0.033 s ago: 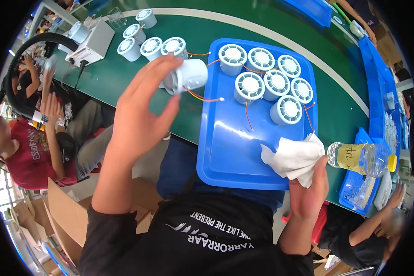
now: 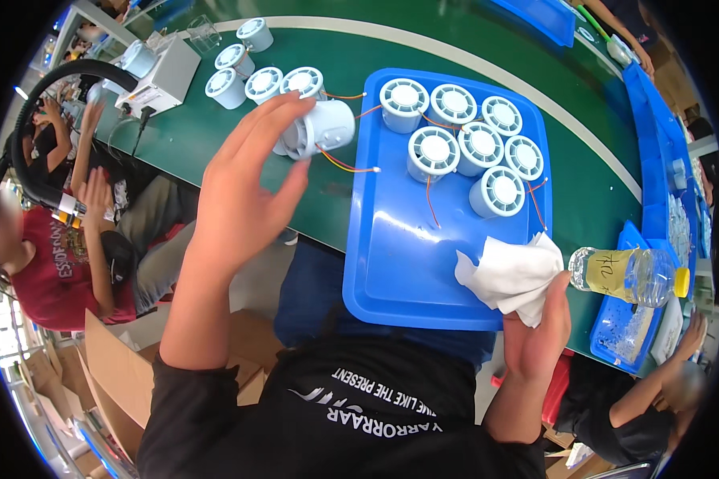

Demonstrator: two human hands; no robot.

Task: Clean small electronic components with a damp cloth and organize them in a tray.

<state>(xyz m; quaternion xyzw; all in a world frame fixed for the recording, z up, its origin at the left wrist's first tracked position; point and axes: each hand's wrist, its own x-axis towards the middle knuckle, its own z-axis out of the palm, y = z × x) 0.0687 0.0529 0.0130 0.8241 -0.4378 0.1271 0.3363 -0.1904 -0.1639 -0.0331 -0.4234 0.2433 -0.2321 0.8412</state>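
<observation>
My left hand [image 2: 244, 188] grips a white cylindrical housing [image 2: 331, 128], tilted on its side, between thumb and fingers. Red and yellow wires [image 2: 347, 166] trail from it toward the tray. My right hand [image 2: 539, 323] is closed on a crumpled white cloth [image 2: 505, 275] over the tray's near right corner. Several similar white housings [image 2: 481, 145] with slotted round tops and thin wires stand in the far part of the blue tray [image 2: 399, 275]. More of them [image 2: 264, 82] stand on the green table left of the tray, some partly behind my left hand.
Right of the cloth lies a clear bottle [image 2: 649, 278] with a yellow cap. Beyond it are a small blue tray [image 2: 607, 351] and blue bins [image 2: 655, 144]. A grey box [image 2: 168, 76] with a black hose [image 2: 24, 104] stands far left. Co-workers sit on both sides.
My left hand and the housing in it have shifted very slightly to the left. My right hand and the cloth are almost still.
</observation>
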